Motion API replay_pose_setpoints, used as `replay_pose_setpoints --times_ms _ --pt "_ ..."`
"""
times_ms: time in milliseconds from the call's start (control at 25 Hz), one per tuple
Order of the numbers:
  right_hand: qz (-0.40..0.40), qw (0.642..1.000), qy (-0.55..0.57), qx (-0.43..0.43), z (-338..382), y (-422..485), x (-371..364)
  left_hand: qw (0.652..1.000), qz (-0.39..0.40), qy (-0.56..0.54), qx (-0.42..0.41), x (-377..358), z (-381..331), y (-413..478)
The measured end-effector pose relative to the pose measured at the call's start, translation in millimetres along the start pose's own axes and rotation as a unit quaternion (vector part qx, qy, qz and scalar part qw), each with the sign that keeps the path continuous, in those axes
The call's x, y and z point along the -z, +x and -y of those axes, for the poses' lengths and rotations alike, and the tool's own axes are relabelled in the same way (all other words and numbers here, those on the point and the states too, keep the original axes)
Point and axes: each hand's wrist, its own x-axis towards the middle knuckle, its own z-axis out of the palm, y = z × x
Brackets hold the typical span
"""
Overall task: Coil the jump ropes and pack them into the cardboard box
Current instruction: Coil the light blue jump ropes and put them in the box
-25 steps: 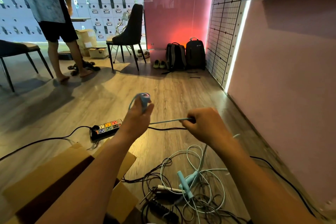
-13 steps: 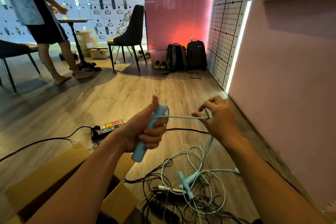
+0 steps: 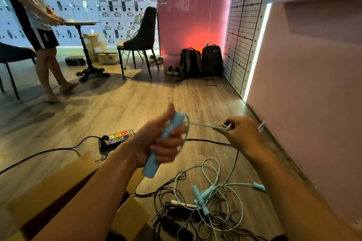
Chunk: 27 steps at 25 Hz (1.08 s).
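Note:
My left hand [image 3: 158, 143] grips a light blue jump rope handle [image 3: 150, 168] upright, thumb up along it. Its pale blue cord [image 3: 201, 125] loops off the top and runs right to my right hand [image 3: 241, 135], which pinches it between thumb and fingers. From there the cord drops to a tangled pile of jump ropes [image 3: 211, 197] on the floor, with more blue handles and a black one in it. The open cardboard box [image 3: 64, 182] lies at lower left under my left forearm; its inside is mostly hidden.
A power strip [image 3: 117, 138] with a black cable lies on the wooden floor ahead of the box. A pink wall [image 3: 313, 103] runs close on the right. Farther off stand a person [image 3: 39, 31] at a small table, a dark chair [image 3: 141, 41] and two backpacks [image 3: 201, 60].
My left hand turned the handle from tip-up in the fist to a full upright grip and came nearer. A loop of cord formed beside the handle. The right hand slid along the cord.

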Motion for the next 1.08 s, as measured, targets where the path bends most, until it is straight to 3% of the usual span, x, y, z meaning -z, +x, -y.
replay_pose_setpoints --times_ms 40,120,200,280,400,480,560,640,720,800,880,960,1080 --pt "0.041 0.999 0.014 0.018 2.7 -2.2 0.6 0.995 -0.002 -0.054 -0.087 0.6 -3.9 0.8" --pt "0.105 0.991 0.057 0.054 8.6 -6.7 4.6 0.958 -0.091 -0.106 -0.25 7.8 -10.1 -0.3" --pt "0.109 0.986 0.095 0.084 11.6 -8.7 9.4 0.883 -0.213 -0.149 -0.391 20.8 -14.6 -7.2" --pt "0.102 0.984 0.104 0.106 11.6 -8.5 10.4 0.798 -0.267 -0.217 -0.495 33.5 -18.9 -12.6" --pt "0.157 0.976 0.083 0.127 17.9 -7.5 1.6 0.707 -0.345 -0.229 -0.574 43.9 -23.2 -10.8" --pt "0.197 0.97 0.072 0.124 27.5 -8.4 -5.1 0.685 -0.422 -0.126 -0.58 49.3 -22.0 -5.8" --pt "0.207 0.968 0.041 0.137 35.7 -8.5 -8.5 0.664 -0.491 0.08 -0.558 55.1 -18.1 -1.9" --pt "0.194 0.97 0.03 0.143 40.6 -8.7 -7.8 0.619 -0.529 0.304 -0.494 59.5 -11.9 1.4" --pt "0.184 0.972 0.059 0.135 41.9 -11.0 -5.1 0.589 -0.518 0.469 -0.407 61.1 -5.1 5.4" --pt "0.192 0.968 0.101 0.123 41.8 -13.5 -1.6 0.593 -0.506 0.559 -0.282 58.3 0.8 9.8" --pt "0.198 0.964 0.143 0.107 41.6 -15.3 0.5 0.638 -0.502 0.574 -0.107 50.9 5.9 12.7" --pt "0.197 0.962 0.176 0.075 42.1 -16.0 3.2 0.695 -0.44 0.567 0.036 39.7 9.6 15.8" --pt "0.178 0.959 0.218 0.026 43.2 -17.1 7.5 0.781 -0.336 0.515 0.103 26.0 12.1 21.5"
